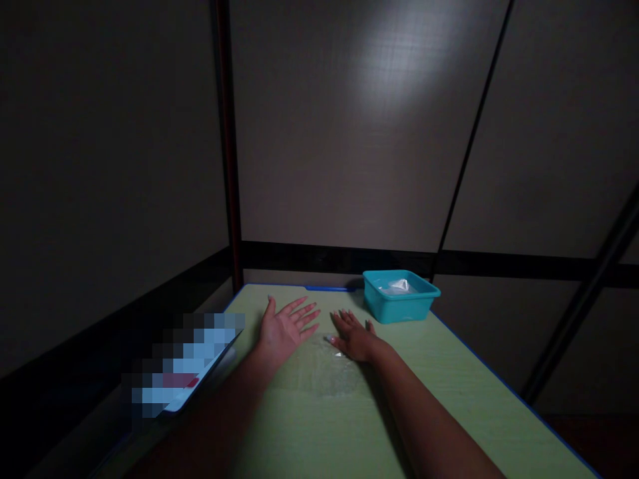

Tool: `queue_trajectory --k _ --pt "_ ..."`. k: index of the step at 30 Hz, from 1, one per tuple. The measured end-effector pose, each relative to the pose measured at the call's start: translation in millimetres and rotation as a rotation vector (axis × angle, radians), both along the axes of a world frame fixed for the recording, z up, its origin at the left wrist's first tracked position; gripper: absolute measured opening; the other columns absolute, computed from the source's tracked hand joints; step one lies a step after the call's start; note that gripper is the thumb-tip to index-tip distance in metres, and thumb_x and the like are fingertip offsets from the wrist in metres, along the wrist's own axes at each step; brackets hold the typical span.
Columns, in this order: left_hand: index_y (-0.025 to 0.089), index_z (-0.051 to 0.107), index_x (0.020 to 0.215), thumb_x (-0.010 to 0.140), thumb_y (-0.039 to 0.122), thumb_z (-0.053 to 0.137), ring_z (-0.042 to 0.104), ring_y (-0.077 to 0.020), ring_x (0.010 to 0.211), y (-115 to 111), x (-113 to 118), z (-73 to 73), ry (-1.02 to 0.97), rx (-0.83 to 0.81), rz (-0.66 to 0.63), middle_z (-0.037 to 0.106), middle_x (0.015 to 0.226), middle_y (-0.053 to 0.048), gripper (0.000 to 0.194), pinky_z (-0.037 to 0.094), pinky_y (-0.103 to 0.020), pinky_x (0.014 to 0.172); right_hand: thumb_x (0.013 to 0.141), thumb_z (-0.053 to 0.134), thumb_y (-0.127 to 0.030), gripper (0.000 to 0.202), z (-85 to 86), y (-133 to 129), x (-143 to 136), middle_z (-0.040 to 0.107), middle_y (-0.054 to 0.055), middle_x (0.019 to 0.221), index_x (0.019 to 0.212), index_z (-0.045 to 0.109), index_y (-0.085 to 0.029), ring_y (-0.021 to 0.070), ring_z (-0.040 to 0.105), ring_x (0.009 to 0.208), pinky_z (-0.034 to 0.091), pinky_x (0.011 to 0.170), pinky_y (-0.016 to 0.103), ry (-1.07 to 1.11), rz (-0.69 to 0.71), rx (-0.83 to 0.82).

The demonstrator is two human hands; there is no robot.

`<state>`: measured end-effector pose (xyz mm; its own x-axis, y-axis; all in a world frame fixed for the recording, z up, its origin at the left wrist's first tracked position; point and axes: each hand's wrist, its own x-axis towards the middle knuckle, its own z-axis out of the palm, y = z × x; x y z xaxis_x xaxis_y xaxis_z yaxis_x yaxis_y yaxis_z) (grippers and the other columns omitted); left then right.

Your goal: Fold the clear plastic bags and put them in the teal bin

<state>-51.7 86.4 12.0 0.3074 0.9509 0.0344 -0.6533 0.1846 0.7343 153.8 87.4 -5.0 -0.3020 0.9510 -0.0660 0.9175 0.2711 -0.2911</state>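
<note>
My left hand (287, 329) is turned palm up above the table, fingers spread, with nothing in it. Palm down, my right hand (355, 339) reaches over the table with its fingers stretched out. Near its thumb lies a flat, clear plastic sheet or bag (332, 376), thin and hard to make out against the green surface. Whether the right hand presses on the plastic or only hovers at its edge, I cannot tell.
A turquoise plastic basin (403, 307) with clear plastic (398, 287) inside stands at the table's far right corner. The green table (449, 406) has a blue edge. At the left, a blurred device with a lit screen (200, 362) leans. Panelled walls (339, 146) rise behind.
</note>
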Motion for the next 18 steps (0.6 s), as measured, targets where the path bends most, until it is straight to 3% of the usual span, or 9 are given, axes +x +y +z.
queue_trajectory --k 5,11,18 --pt "0.013 0.053 0.116 0.077 0.073 0.019 0.042 -0.0333 0.120 -3 -1 1.3 -0.074 0.070 -0.084 0.045 0.131 -0.020 0.079 0.036 -0.052 0.093 0.080 0.034 -0.064 0.076 -0.3 2 3 0.002 0.009 0.149 0.142 0.008 -0.028 0.0258 -0.002 0.136 0.001 0.098 0.064 0.009 0.002 -0.005" --pt "0.012 0.053 0.114 0.078 0.071 0.022 0.046 -0.0321 0.117 -6 -2 4.7 -0.110 0.051 -0.098 0.047 0.129 -0.019 0.076 0.038 -0.049 0.091 0.074 0.045 -0.066 0.084 8.9 1 9 0.001 0.010 0.149 0.141 0.013 -0.027 0.0283 -0.002 0.136 0.003 0.097 0.066 0.002 0.047 -0.078" --pt "0.013 0.058 0.106 0.081 0.063 0.033 0.059 -0.0282 0.089 -4 -2 3.2 -0.189 -0.046 -0.063 0.060 0.102 -0.016 0.061 0.046 -0.045 0.076 0.065 0.055 -0.066 0.092 17.3 -2 14 0.002 0.008 0.149 0.140 0.014 -0.031 0.0325 -0.002 0.135 0.002 0.094 0.069 0.002 0.109 -0.134"
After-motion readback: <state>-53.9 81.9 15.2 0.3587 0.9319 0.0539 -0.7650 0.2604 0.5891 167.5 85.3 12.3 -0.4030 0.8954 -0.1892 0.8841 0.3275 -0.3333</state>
